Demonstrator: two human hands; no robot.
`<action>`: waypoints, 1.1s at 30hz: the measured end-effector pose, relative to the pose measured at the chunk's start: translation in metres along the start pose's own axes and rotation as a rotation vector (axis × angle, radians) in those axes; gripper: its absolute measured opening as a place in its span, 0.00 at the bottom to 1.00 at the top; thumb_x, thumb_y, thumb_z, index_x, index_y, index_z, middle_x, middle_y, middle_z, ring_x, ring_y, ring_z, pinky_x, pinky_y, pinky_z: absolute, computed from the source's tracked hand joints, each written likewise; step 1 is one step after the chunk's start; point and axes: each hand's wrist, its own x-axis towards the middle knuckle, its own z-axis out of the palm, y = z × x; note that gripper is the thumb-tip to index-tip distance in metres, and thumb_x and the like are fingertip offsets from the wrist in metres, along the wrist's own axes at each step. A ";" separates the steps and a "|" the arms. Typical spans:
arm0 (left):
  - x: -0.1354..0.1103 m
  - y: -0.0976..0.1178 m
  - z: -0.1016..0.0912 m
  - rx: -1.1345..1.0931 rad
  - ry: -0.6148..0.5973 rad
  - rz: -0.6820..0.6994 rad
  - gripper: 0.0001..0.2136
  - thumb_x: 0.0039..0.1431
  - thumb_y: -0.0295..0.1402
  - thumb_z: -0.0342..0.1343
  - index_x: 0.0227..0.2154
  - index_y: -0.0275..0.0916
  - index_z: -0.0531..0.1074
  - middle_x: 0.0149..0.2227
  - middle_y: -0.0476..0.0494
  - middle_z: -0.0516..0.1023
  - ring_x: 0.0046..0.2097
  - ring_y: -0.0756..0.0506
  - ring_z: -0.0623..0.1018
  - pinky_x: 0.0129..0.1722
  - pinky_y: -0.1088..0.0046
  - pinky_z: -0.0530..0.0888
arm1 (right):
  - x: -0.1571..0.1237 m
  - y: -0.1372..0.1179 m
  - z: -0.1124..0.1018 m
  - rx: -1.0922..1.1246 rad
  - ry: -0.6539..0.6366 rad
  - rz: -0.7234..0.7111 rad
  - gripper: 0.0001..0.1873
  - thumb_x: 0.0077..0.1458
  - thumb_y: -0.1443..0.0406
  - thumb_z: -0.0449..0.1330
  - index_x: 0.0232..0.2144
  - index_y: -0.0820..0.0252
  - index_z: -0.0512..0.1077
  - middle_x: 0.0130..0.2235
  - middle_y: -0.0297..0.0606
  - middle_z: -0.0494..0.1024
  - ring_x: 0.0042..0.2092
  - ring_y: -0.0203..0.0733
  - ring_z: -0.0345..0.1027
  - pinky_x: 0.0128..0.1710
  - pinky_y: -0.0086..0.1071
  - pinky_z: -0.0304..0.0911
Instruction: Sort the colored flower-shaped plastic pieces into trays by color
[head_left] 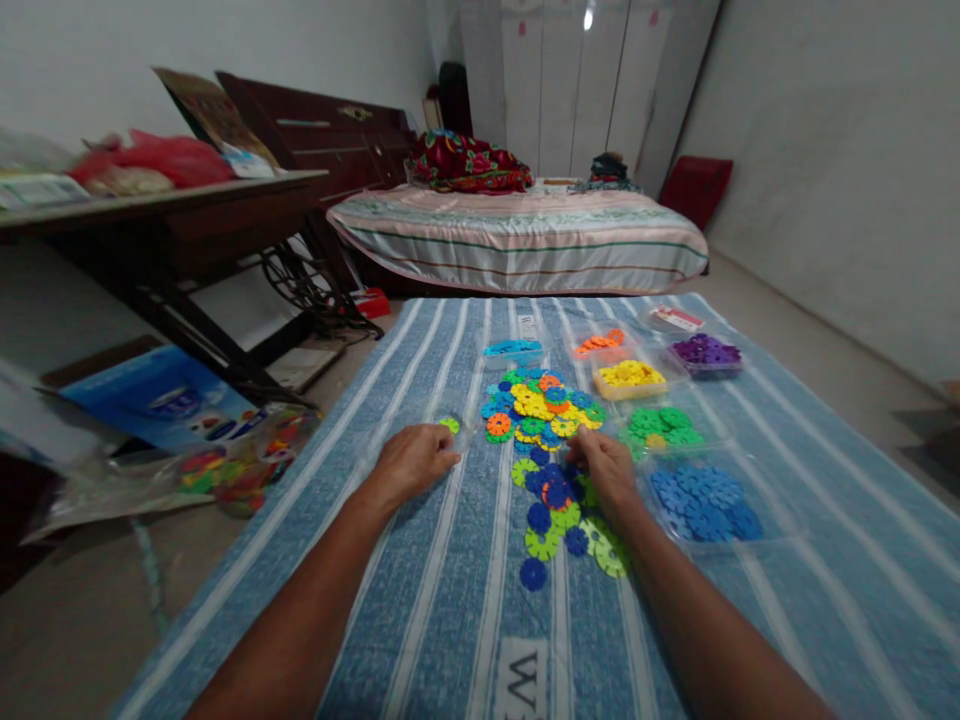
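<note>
My left hand (415, 462) is closed, fingers curled, at a clear plastic container left of the pile. A lime-green notched disc (450, 425) shows just beyond its knuckles. Whatever those fingers hold is hidden. My right hand (606, 466) reaches to the right edge of a loose pile of mixed flower-shaped discs (534, 402), thumb and fingers pinched together over it. I cannot make out what is in the pinch. Dark blue discs (538, 517) and lime-green discs (541, 543) lie scattered nearer to me, partly under my right wrist.
Clear boxes hold sorted discs: light blue (512, 347), orange (601, 341), yellow (631, 375), purple (705, 352), green (664, 427) and blue (705, 500). A striped cloth (450, 600) covers the surface. Beyond are a bed (525, 235) and, leftward, a sewing-machine table (172, 205).
</note>
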 end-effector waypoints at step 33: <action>-0.055 0.073 0.058 -0.601 -0.318 0.087 0.07 0.46 0.33 0.57 0.19 0.38 0.68 0.20 0.52 0.68 0.26 0.51 0.68 0.26 0.75 0.61 | -0.002 -0.001 -0.002 0.020 -0.008 0.013 0.31 0.47 0.38 0.59 0.21 0.60 0.76 0.21 0.37 0.75 0.25 0.39 0.66 0.26 0.31 0.60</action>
